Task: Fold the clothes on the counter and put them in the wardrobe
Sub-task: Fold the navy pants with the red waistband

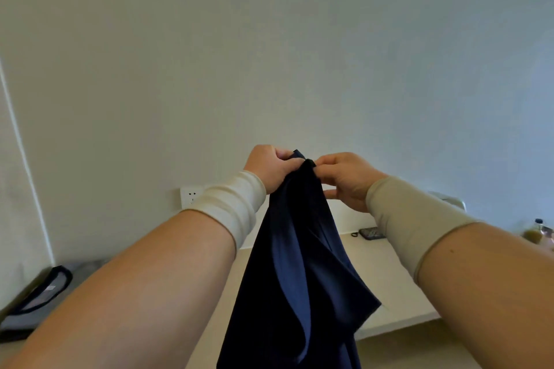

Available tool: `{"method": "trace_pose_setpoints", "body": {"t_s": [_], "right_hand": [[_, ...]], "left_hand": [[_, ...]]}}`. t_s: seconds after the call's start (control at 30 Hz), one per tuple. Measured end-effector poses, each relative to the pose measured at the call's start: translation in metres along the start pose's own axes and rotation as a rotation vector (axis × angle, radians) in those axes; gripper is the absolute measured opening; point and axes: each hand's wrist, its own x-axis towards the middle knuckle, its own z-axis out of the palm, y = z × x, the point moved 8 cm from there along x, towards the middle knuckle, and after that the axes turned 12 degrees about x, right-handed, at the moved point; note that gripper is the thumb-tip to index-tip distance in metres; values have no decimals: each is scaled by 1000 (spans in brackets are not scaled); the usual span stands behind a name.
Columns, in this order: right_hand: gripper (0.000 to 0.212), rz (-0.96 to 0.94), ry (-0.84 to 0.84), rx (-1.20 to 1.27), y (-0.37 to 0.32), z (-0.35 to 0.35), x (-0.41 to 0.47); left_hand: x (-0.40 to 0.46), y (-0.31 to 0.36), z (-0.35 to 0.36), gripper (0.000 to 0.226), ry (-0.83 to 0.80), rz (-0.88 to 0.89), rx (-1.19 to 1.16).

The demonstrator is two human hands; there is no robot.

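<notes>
While the dark blue garment (299, 263) hangs down in the air above the pale bench (389, 278), the left hand (269, 166) and the right hand (344, 178) both pinch its top edge, close together, in front of the wall.

The garment (299, 263) is plain dark navy, near black in its folds, with no print. Both wrist sleeves (230, 207) are plain pale beige. The counter (398, 287) is cream, the wall (269, 54) off-white, the socket (189, 197) white. A grey bag (39, 296) has black trim. The phone (371, 233) looks black.
</notes>
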Motion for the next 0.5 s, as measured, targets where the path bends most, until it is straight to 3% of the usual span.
{"method": "trace_pose_setpoints", "body": {"t_s": [0.13, 0.5], "right_hand": [[12, -22, 72, 19, -5, -50, -3], [16, -39, 199, -34, 17, -151, -3]], "left_hand": [[11, 25, 40, 18, -55, 34, 98], [23, 48, 141, 32, -119, -25, 104]]}}
